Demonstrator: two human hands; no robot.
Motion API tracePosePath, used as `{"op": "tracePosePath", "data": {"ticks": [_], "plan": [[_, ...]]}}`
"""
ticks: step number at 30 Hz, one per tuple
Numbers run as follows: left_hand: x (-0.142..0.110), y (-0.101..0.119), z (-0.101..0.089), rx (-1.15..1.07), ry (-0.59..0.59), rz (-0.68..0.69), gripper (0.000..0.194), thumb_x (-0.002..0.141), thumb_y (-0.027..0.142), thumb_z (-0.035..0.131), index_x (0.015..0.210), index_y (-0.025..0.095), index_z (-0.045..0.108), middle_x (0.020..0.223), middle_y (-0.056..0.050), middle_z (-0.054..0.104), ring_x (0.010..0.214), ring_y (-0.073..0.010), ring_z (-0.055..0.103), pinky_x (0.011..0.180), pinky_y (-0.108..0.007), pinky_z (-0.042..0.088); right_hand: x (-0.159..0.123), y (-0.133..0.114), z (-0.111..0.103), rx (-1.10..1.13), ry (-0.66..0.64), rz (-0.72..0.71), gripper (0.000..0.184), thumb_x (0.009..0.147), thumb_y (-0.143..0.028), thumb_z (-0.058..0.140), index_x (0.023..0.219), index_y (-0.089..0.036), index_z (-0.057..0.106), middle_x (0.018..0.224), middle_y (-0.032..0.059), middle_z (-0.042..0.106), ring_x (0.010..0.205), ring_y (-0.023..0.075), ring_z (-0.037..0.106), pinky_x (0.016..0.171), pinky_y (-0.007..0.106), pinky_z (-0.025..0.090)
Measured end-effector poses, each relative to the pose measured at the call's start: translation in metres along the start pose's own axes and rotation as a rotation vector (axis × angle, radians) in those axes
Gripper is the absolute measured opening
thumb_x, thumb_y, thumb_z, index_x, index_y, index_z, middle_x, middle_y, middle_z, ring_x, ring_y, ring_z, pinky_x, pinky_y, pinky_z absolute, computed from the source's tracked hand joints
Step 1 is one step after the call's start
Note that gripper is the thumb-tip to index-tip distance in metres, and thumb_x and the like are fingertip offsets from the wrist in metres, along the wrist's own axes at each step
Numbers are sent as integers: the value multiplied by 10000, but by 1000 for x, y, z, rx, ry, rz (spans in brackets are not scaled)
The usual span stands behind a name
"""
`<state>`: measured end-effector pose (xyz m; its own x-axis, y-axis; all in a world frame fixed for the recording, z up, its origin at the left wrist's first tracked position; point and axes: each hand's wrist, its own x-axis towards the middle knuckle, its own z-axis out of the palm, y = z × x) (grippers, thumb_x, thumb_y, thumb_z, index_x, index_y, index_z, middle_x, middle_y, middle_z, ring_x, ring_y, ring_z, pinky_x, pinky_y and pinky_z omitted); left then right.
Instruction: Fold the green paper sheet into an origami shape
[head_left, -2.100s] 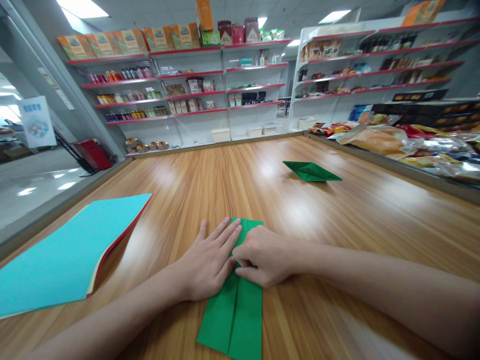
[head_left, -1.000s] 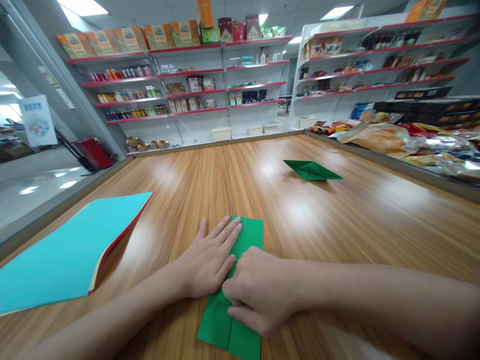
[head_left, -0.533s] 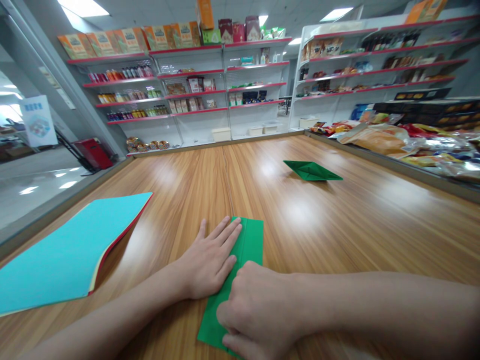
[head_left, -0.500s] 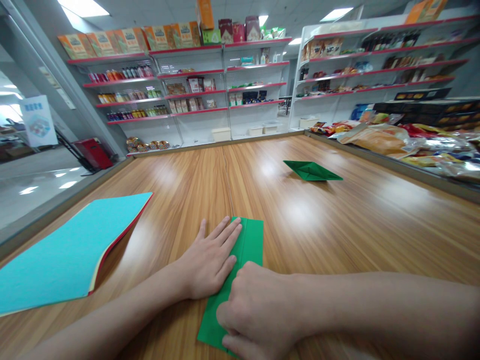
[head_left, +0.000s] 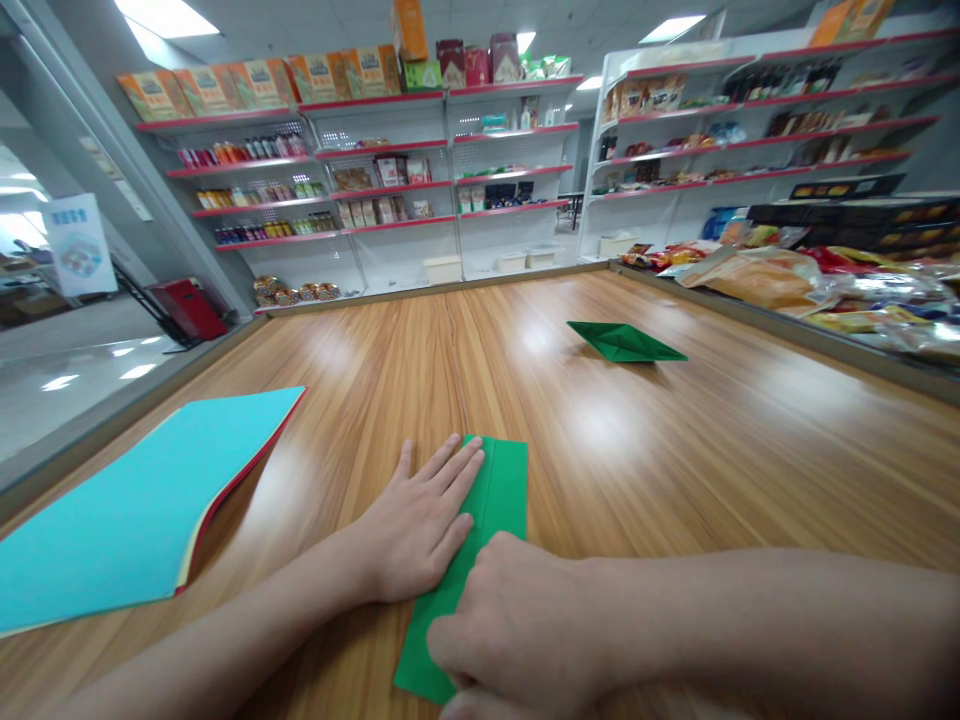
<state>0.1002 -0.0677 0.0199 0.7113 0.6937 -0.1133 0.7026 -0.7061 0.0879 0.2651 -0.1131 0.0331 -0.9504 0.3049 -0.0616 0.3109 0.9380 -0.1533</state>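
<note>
A folded strip of green paper (head_left: 504,485) lies flat on the table, with a crease running lengthwise along it. Across its left edge rests my left hand (head_left: 424,520), flat with fingers spread, the fingertips near the far end. My right hand (head_left: 517,620) is curled into a fist on the nearer part of the strip and covers its right side there. I see no paper between its curled fingers, though their undersides are hidden. Beyond the hands, to the right, sits a darker green folded paper boat (head_left: 626,342), apart from both hands.
A stack of coloured paper, turquoise on top (head_left: 150,500), lies at the left, its right edge curling up. The wooden table (head_left: 360,380) has a raised rim. Packaged snacks (head_left: 787,285) are heaped past its right edge. Stocked shelves (head_left: 382,185) stand behind.
My right fist has slid slightly toward me along the green paper. My left hand stays in place, and the paper boat and coloured stack have not moved.
</note>
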Motion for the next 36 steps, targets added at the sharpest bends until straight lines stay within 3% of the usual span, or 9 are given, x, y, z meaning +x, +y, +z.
{"op": "tracePosePath", "data": {"ticks": [2, 5, 8, 11, 21, 28, 36], "plan": [[0, -1, 1, 0, -3, 3, 596, 993, 465, 159, 1505, 224, -26, 1574, -26, -19, 1445, -284, -22, 1089, -669, 57, -3, 15, 2, 7, 76, 22, 336, 793, -489, 577, 680, -178, 636, 522, 43, 633, 461, 178, 566, 411, 252, 211], [-1, -2, 1, -5, -11, -6, 603, 990, 476, 153, 1509, 203, 11, 1573, -37, -9, 1445, -283, -25, 1094, -663, 52, -8, 57, 3, -9, 223, -27, 247, 783, -408, 593, 687, -182, 620, 581, 28, 642, 526, 154, 564, 466, 253, 250], [-4, -3, -2, -5, -9, -15, 601, 992, 462, 160, 1509, 195, 13, 1574, -41, 1, 1445, -280, -16, 1099, -656, 46, -11, 103, 3, -34, 362, 265, 216, 823, -344, 551, 721, -166, 620, 615, 25, 643, 540, 132, 544, 510, 245, 273], [-7, -3, -4, 0, -13, -17, 604, 991, 460, 163, 1509, 193, 3, 1574, -42, -8, 1445, -280, -14, 1099, -653, 48, -9, 128, 4, -17, 464, 607, 267, 857, -359, 527, 710, -153, 612, 676, 38, 660, 593, 130, 556, 534, 238, 279], [-10, 0, -5, 4, -21, -16, 599, 993, 446, 177, 1509, 187, 19, 1575, -49, 8, 1444, -282, -22, 1098, -654, 52, -5, 130, 11, -15, 454, 759, 276, 860, -382, 542, 700, -166, 604, 714, 33, 666, 633, 135, 571, 544, 250, 287], [-7, 4, -5, 1, -18, -18, 599, 992, 450, 174, 1508, 183, 30, 1572, -48, 12, 1444, -285, -16, 1090, -670, 55, -9, 135, 14, 9, 504, 751, 273, 853, -397, 541, 689, -187, 597, 696, 13, 668, 623, 135, 577, 531, 248, 284], [-8, 1, -1, 15, -13, -16, 602, 992, 451, 175, 1508, 183, 19, 1571, -45, 2, 1445, -279, -20, 1087, -675, 54, -7, 132, 10, -22, 439, 743, 282, 847, -406, 547, 685, -181, 596, 700, 22, 669, 627, 138, 572, 535, 249, 270]]}}
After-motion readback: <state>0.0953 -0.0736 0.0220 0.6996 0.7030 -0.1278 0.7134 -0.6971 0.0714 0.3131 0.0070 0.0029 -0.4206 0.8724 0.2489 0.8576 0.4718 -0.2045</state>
